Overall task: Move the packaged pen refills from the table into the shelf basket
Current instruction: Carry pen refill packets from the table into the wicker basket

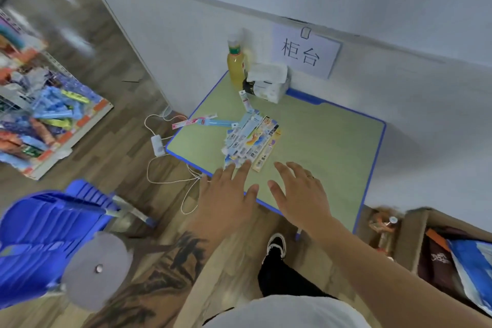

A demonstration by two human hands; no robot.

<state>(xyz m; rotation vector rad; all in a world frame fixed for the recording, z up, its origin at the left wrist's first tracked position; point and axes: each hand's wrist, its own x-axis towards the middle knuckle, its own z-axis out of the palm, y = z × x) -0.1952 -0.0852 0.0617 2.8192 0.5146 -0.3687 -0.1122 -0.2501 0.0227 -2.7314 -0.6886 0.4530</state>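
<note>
Both hands are reaching out over the near edge of the table (332, 141), fingers straight and spread, holding nothing. The left hand (226, 194) is stretching toward the near end of the pile of refill packs (250, 138), its fingertips at or just over the lowest packs — actual contact is too blurred to tell. The right hand (298, 192) is hovering beside it, a ring on one finger, a little apart from the pile.

The packs are lying fanned and overlapping near the middle of the table, toward its left side: long narrow cards, mostly pale blue and white, some with cartoon prints, one yellowish strip on the right edge of the pile. Two more are lying apart — a pink and blue one (197, 122) near the table's left edge, and a single one (246, 101) beyond the pile.

The table is green with a blue rim. To the right of the pile, bare tabletop is running out to the far right corner. At the back of the table, against the wall, a yellow bottle (235, 66) and a tissue pack (269, 82) are standing under a paper sign (306, 50).

Left of the table, across open wooden floor, the shelf basket (48, 112) is sitting full of coloured packets.
</note>
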